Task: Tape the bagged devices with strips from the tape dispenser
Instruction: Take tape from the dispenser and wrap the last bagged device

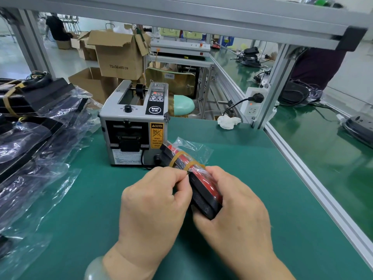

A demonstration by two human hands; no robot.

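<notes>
Green-topped counter, and both hands meet over its middle, nr the front edge. The device, black w/ a red face, sits in a clear bag. It's held tilted, far end pointing at the front right corner of the dispenser. Right hand grips the near end, fingers curled under & round it. Left hand is pressed against the device's left side. Its thumb & forefinger pinch at the nearer of two amber strips wrapped across device & bag; the other strip lies just beyond. So the hands are together, both clamped on the one device. Can't tell if its underside touches the counter.

Dispenser is a grey box w/ a black panel & yellow caution label. It stands toward the back edge, left of ctr, just beyond the device. A pile of more bagged devices fills the left edge, one banded w/ amber tape. Crumpled tissue lies at the back right corner by the frame post, below a white socket w/ a black plug in it. Pale bangle on the left wrist. Cardboard boxes stacked on the floor behind.
</notes>
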